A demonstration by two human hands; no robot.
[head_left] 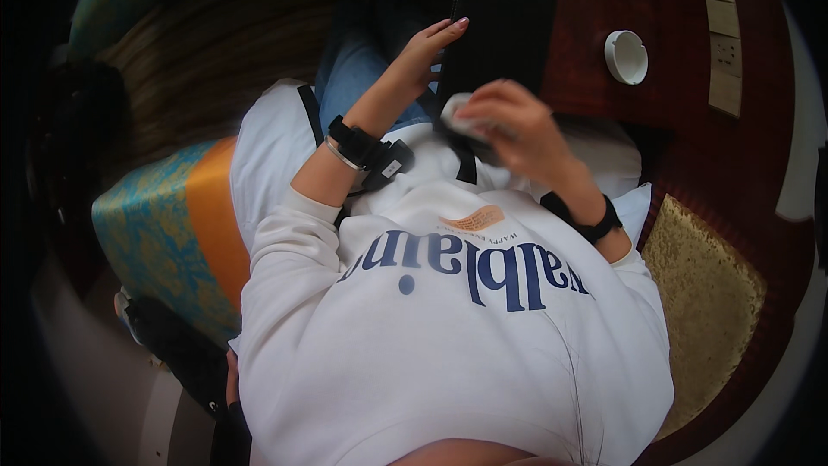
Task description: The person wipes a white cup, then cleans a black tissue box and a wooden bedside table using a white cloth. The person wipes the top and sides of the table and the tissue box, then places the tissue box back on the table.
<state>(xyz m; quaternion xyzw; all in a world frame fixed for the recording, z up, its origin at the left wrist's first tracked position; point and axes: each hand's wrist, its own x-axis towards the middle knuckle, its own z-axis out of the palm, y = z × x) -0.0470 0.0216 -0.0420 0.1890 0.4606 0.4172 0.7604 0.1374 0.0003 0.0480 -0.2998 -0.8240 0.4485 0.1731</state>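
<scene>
A flat black folder (500,26) with a stitched edge lies partly over the dark red wooden table, its near end toward my lap. My left hand (424,53) grips its left edge, thumb on top and the other fingers mostly hidden beneath. Above the folder's near end, my right hand (517,134) is smeared by motion, its fingers closed around a crumpled white cloth or tissue (459,114). Whether the white wad touches the folder, I cannot tell. Black bands circle both wrists, and a small black device (388,166) sits by the left one.
A round white ashtray (627,58) stands on the table (586,9) right of the folder. Socket plates (724,43) line the far right. A gold cushion (703,311) lies at my right, a teal and orange patterned cover (155,207) at my left.
</scene>
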